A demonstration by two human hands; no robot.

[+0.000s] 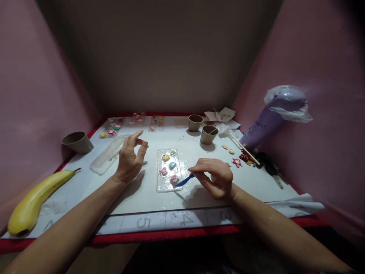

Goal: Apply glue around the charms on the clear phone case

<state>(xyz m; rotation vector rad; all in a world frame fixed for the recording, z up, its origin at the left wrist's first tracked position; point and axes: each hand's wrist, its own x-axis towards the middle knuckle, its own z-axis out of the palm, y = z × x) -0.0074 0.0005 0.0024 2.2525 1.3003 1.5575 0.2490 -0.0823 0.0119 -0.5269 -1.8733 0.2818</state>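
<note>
In the middle of the table lies a clear phone case (164, 187) with several small charms on a glossy surface. My right hand (215, 177) pinches a small blue plastic knife (186, 180); its blade tip meets the lower edge of a round pink charm (174, 179) near the case's bottom right. Other charms on the case include a pink rabbit-like one (163, 171), a teal one (172, 165) and an orange-yellow one (165, 157). Left of the case, my left hand (131, 156) is raised with nothing in it, thumb and fingers apart.
Decorated clear cases (156, 123) sit at the back. Two brown cups (208, 136) stand back right, another cup (77, 142) lies tilted left. A clear tray (107, 156), a yellow banana-shaped object (34, 201), loose charms (236, 163), a wooden stick (243, 146) and a purple piping bag (265, 118) surround the work.
</note>
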